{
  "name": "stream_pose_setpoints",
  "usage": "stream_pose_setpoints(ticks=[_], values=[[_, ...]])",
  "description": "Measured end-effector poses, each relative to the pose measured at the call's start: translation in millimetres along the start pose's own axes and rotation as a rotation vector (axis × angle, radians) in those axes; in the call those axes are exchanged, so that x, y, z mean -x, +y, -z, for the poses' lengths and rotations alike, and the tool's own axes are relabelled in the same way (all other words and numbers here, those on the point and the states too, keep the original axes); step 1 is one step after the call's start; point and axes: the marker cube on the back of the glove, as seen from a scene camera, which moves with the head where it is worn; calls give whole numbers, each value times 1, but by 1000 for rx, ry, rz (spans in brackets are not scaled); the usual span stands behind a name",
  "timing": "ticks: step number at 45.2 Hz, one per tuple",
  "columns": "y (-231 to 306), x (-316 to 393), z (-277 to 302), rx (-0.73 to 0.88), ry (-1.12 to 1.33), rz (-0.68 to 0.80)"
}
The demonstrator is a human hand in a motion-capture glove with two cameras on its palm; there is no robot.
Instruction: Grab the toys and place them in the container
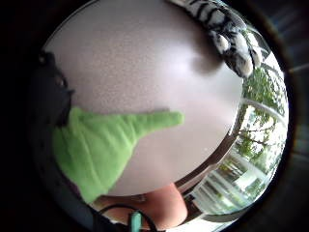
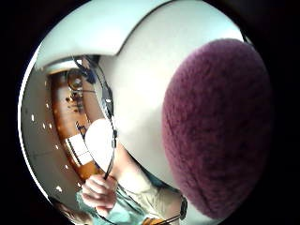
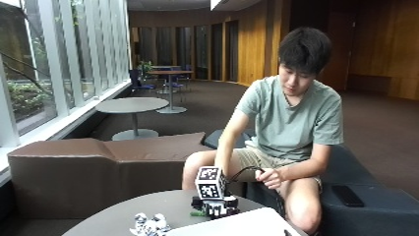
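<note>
A white container occupied the near edge of the round table, its rim being the only part in view. Just behind it, the gloved right hand was lowered onto the tabletop. A green plush toy lay directly under the palm, a narrow limb of it stretched out across the speckled surface; a sliver of green showed beside the hand in the outside view. A dark purple plush toy sat close against the thumb side of the palm. Whether the fingers were curled around either toy or merely resting over them could not be determined. A black-and-white striped toy lay on the table apart from the hand, toward the windows. The person sat on a dark seat behind the table, the bare left hand resting at the knee and holding a black cable.
</note>
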Motion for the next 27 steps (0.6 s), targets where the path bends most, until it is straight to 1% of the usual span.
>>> stream_pose_setpoints(ticks=[2, 5, 7, 10, 16, 22, 27], values=[[0, 3, 1, -5, -6, -13], [0, 6, 9, 34, -1, -22], [-1, 8, 21, 65, 6, -26], [-1, 8, 48, 68, 11, -32], [-1, 10, 114, 20, 43, -37], [-5, 23, 226, -107, 134, -45], [-12, 35, 282, -141, 163, -63]])
